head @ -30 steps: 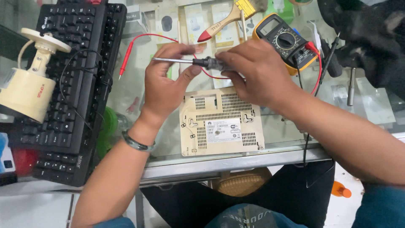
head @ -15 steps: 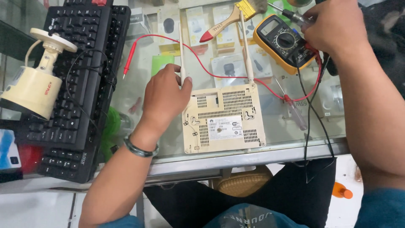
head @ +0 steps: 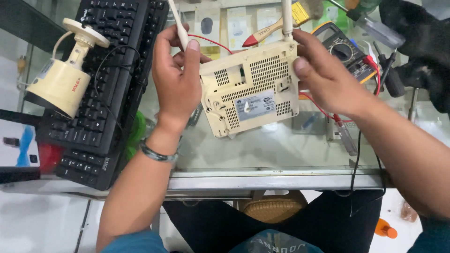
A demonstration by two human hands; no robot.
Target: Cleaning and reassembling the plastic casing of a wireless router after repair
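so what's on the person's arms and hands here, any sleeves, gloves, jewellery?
Both hands are bare, no gloves. The left hand has a dark metallic bangle at the wrist. The right hand shows no rings or watch. Forearms are uncovered; blue-teal sleeves begin near the elbows at the frame's bottom.

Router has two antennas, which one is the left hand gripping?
The left antenna: the left hand pinches it, thumb on its base. The right antenna stands free above the right hand, which holds the router edge.
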